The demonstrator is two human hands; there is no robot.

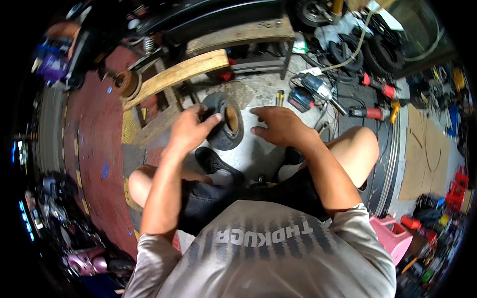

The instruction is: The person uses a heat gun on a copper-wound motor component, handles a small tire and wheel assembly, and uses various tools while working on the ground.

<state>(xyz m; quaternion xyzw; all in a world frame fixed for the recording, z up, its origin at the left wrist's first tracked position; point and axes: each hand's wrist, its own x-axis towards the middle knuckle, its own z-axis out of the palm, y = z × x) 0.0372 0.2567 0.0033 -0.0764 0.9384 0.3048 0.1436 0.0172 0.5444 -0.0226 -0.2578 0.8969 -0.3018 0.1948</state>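
Observation:
A small black tyre (pixel 228 142) stands on its tread on the pale floor between my feet, its hollow turned toward the right. Inside the hollow shows a brownish surface. At the tyre's left side is my left hand (pixel 190 128), thumb and fingers spread; the thumb overlaps the tread, though whether it presses on it I cannot tell. To the right of the tyre, and apart from it, my right hand (pixel 278 124) hangs with its fingers spread and nothing in them. Just beyond that hand lies a yellow-and-black handled tool (pixel 280 97).
Ahead are a wooden bench (pixel 238 36) and a slanting plank (pixel 179 77) with a rusty drum (pixel 127 84) at its left end. To the right lie a cordless impact wrench (pixel 318 87), red power tools (pixel 370 113), hoses and tyres. A pink stool (pixel 390 238) stands at lower right.

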